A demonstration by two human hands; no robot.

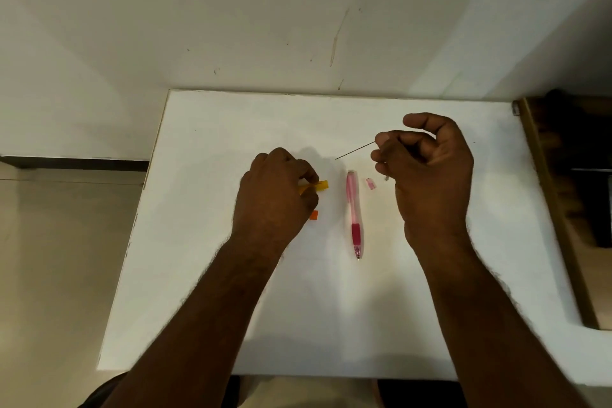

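Observation:
A pink mechanical pencil lies on the white table, tip toward me. My right hand is raised above the table and pinches a thin dark lead that sticks out to the left. A small pink cap and a tiny grey piece lie beside the pencil's far end. My left hand grips a yellow pencil-like tube, mostly hidden under the fingers. A small orange piece lies just below that hand.
The table stands against a white wall. A brown wooden frame with dark contents runs along the table's right side. Tiled floor shows to the left.

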